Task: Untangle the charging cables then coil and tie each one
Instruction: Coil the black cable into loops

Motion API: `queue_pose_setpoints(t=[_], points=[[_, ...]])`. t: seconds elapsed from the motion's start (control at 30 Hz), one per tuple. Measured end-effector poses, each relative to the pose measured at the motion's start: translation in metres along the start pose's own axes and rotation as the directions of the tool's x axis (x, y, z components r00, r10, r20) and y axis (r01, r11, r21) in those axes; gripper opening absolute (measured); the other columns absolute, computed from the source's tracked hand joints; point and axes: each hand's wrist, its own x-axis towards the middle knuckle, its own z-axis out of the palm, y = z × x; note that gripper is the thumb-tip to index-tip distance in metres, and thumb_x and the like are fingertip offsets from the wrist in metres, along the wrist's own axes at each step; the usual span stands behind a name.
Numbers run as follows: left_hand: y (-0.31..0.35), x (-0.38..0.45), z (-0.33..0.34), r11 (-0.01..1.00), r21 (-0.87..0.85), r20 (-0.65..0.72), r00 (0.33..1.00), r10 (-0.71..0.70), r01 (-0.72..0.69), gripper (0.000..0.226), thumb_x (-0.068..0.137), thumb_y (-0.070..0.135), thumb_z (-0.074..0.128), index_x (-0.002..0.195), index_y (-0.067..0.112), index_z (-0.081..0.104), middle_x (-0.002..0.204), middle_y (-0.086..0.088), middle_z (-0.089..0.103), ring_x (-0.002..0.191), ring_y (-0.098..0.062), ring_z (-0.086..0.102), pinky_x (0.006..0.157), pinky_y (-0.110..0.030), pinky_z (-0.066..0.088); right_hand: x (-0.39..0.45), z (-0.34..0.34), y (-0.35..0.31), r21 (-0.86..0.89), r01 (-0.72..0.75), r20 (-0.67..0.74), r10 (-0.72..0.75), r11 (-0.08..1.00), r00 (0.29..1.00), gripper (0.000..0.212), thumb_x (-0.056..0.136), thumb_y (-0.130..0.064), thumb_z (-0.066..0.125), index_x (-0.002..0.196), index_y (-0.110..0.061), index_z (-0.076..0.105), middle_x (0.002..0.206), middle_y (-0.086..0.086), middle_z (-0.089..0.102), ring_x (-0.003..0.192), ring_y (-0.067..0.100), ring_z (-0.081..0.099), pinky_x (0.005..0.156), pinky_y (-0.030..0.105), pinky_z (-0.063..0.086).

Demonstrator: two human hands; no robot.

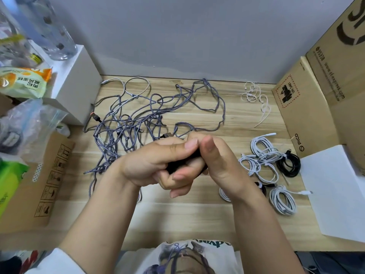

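Between curled fingers (pixel 178 177) (both hands): black cable (pixel 173 168)

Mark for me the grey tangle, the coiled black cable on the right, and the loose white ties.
Grey tangle (pixel 126 123), head view, on the dense knot at its middle.
Black coil (pixel 288 164), head view, on the coil's loops.
White ties (pixel 251 93), head view, on the curled cluster by the wall.

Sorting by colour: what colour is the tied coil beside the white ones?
Black coil, head view.

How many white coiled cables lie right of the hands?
5: three clustered beside the black coil, one near the white sheet, one partly behind the right wrist. Others may be hidden.
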Motion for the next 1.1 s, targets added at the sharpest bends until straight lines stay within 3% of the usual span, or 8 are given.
queue_pose_setpoints(t=[0.13, 0.27, 0.43, 0.53, 0.7, 0.8, 0.93, 1.1], points=[[0.0, 0.01, -0.004, 0.998, 0.03, -0.09, 0.995, 0.052, -0.049, 0.042, 0.092, 0.052, 0.045, 0.062, 0.024, 0.056, 0.039, 0.008, 0.021, 0.033, -0.01, 0.02, 0.058, -0.021, 0.046, 0.005, 0.002, -0.003, 0.132, -0.01, -0.13, 0.027, 0.991, 0.991, 0.049, 0.067, -0.06, 0.051, 0.043, -0.02, 0.065, 0.045, -0.003, 0.061, 0.049, 0.032, 0.06, 0.039, 0.02, 0.046], [-0.001, 0.025, -0.001, 0.993, 0.121, -0.346, 0.937, 0.045, -0.003, 0.058, 0.091, 0.059, 0.034, 0.052, 0.02, 0.051, 0.036, 0.012, 0.027, 0.031, -0.01, 0.021, 0.056, -0.017, 0.044, 0.012, -0.01, 0.012, -0.05, 0.047, -0.425, -0.064, 0.998, 0.903, 0.052, 0.071, -0.061, 0.059, 0.036, -0.022, 0.058, 0.038, -0.008, 0.051, 0.04, 0.007, 0.048, 0.037, 0.014, 0.033], [-0.002, 0.052, 0.003, 0.97, 0.24, -0.681, 0.72, 0.137, 0.043, 0.065, 0.083, 0.056, 0.025, 0.036, 0.014, 0.038, 0.03, 0.002, 0.029, 0.028, -0.013, 0.023, 0.034, -0.018, 0.015, 0.024, -0.034, 0.028, -0.278, 0.053, -0.548, -0.204, 0.959, 0.811, 0.047, 0.079, -0.051, 0.056, 0.04, -0.026, 0.058, 0.045, 0.002, 0.051, 0.056, 0.024, 0.054, 0.057, 0.041, 0.047], [-0.006, 0.064, 0.0, 0.948, 0.318, -0.767, 0.594, 0.243, 0.023, 0.07, 0.091, 0.056, 0.034, 0.034, 0.015, 0.036, 0.031, -0.004, 0.028, 0.028, -0.016, 0.026, 0.034, -0.017, 0.018, 0.032, -0.042, 0.025, -0.429, 0.077, -0.548, -0.327, 0.9, 0.77, 0.05, 0.082, -0.043, 0.053, 0.042, -0.015, 0.058, 0.046, 0.019, 0.052, 0.056, 0.01, 0.046, 0.06, 0.037, 0.042], [-0.012, 0.076, -0.028, 0.915, 0.403, -0.837, 0.407, 0.367, 0.003, 0.059, 0.094, 0.026, 0.045, 0.035, 0.021, 0.039, 0.035, 0.003, 0.03, 0.03, -0.016, 0.033, 0.038, -0.019, 0.025, 0.048, -0.055, 0.033, -0.407, 0.128, -0.529, -0.347, 0.904, 0.775, 0.048, 0.08, -0.035, 0.063, 0.04, -0.015, 0.048, 0.054, 0.003, 0.044, 0.037, 0.015, 0.055, 0.036, 0.033, 0.039], [-0.009, 0.077, -0.042, 0.969, 0.244, -0.812, 0.552, 0.188, 0.029, 0.056, 0.093, 0.032, 0.043, 0.039, 0.018, 0.041, 0.037, 0.003, 0.031, 0.034, -0.015, 0.033, 0.042, -0.018, 0.031, 0.051, -0.067, 0.04, -0.286, 0.101, -0.504, -0.239, 0.953, 0.83, 0.048, 0.08, -0.026, 0.069, 0.049, 0.009, 0.058, 0.059, 0.019, 0.042, 0.034, 0.014, 0.054, 0.029, 0.026, 0.042], [-0.016, 0.073, -0.064, 0.993, 0.121, -0.515, 0.856, 0.051, 0.013, 0.044, 0.088, 0.05, 0.046, 0.065, 0.017, 0.065, 0.052, 0.006, 0.046, 0.055, -0.015, 0.043, 0.06, -0.022, 0.038, 0.061, -0.113, 0.033, -0.325, -0.008, -0.197, -0.059, 0.946, 0.979, 0.046, 0.078, -0.038, 0.064, 0.045, -0.007, 0.058, 0.055, 0.018, 0.047, 0.05, 0.034, 0.059, 0.043, 0.039, 0.045], [-0.026, 0.089, -0.07, 0.981, -0.178, -0.474, 0.88, -0.017, -0.078, 0.024, 0.084, 0.043, 0.061, 0.077, 0.021, 0.063, 0.062, 0.011, 0.045, 0.062, -0.008, 0.046, 0.056, -0.018, 0.039, 0.088, -0.163, 0.024, -0.415, -0.155, 0.24, 0.273, 0.896, 0.932, 0.032, 0.077, -0.043, 0.065, 0.05, -0.027, 0.065, 0.051, 0.0, 0.057, 0.056, 0.002, 0.048, 0.057, 0.021, 0.037]])
